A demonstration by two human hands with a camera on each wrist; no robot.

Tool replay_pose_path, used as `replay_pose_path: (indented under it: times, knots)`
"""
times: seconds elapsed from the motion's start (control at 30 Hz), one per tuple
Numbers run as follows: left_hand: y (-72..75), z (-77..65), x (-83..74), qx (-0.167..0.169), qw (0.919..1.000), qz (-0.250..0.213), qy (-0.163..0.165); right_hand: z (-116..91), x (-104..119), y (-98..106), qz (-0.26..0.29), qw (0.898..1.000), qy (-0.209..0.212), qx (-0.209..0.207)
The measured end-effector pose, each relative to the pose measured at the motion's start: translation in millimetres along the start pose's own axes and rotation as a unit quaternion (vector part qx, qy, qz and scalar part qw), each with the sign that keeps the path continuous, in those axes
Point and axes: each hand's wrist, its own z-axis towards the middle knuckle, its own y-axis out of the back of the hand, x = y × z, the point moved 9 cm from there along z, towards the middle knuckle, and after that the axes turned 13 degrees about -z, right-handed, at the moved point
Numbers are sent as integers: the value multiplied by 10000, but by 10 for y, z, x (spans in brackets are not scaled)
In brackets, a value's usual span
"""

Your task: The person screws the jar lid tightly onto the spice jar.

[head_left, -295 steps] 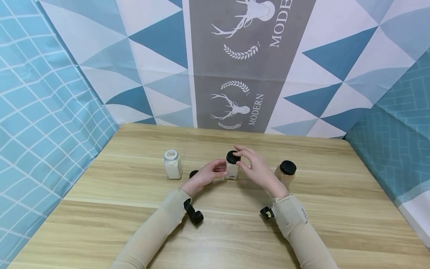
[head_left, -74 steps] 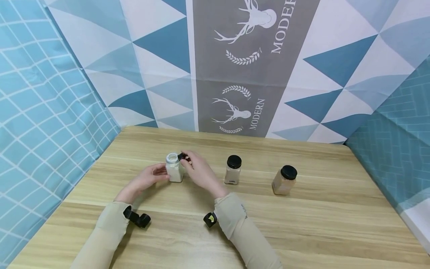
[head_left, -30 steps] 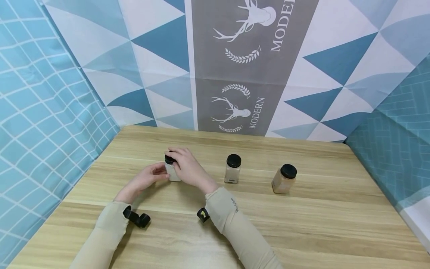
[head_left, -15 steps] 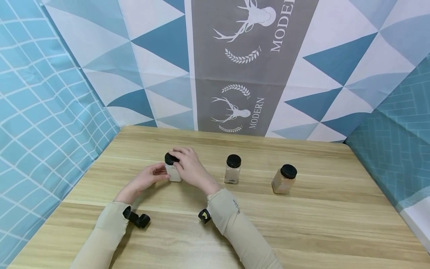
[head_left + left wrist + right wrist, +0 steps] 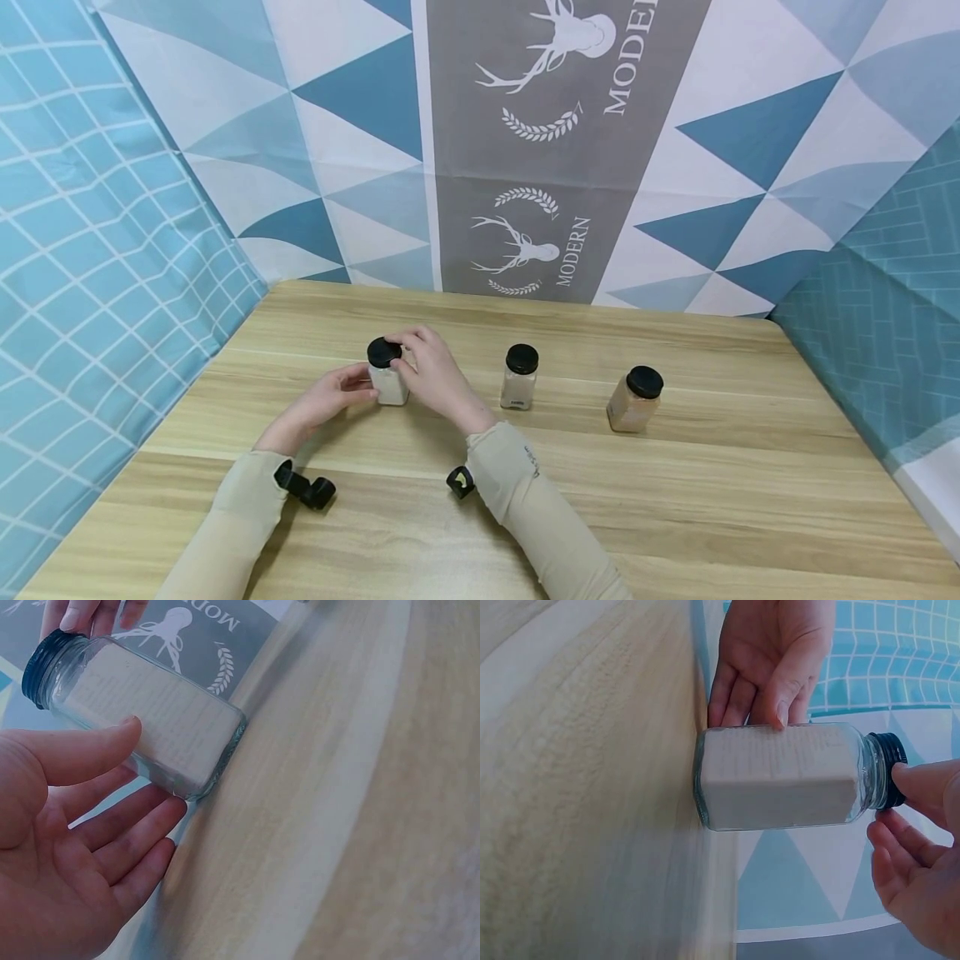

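Observation:
A square glass jar [image 5: 391, 387] of pale powder stands upright on the wooden table, its black lid [image 5: 382, 352] seated on the mouth. My left hand [image 5: 321, 406] steadies the jar from the left; in the left wrist view its thumb lies along the glass jar [image 5: 161, 712] and the fingers curve around the lower side. With thumb and fingertips, my right hand [image 5: 437, 371] pinches the lid from the right. The right wrist view has the thumb on the edge of the black lid [image 5: 892, 769] and the fingers under it.
Two more black-lidded jars stand to the right: a middle jar [image 5: 518, 387] of pale powder and a far-right jar [image 5: 631, 408] with tan contents. Behind the wooden table [image 5: 712, 500] hangs a patterned cloth [image 5: 360, 150]. Both wrists wear black camera straps.
The jar at the left stood uncapped earlier and now carries its black lid. My hands came over from the middle jar; lately the right fingers shift slightly around the lid while the left stays put.

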Motion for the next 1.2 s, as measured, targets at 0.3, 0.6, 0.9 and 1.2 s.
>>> replay_pose_path:
  times: [0.3, 0.6, 0.9, 1.2]
  knots:
    - [-9, 4, 3, 31, 9999, 100, 75, 11, 72, -87, 128, 9988, 305, 367]
    - [-21, -12, -7, 20, 10000, 33, 58, -19, 52, -81, 291, 9987, 220, 353]
    - [-14, -14, 0, 0, 9999, 109, 35, -19, 13, -62, 341, 9993, 61, 153]
    - [-2, -2, -4, -24, 9999, 133, 18, -3, 23, -56, 289, 9996, 72, 18]
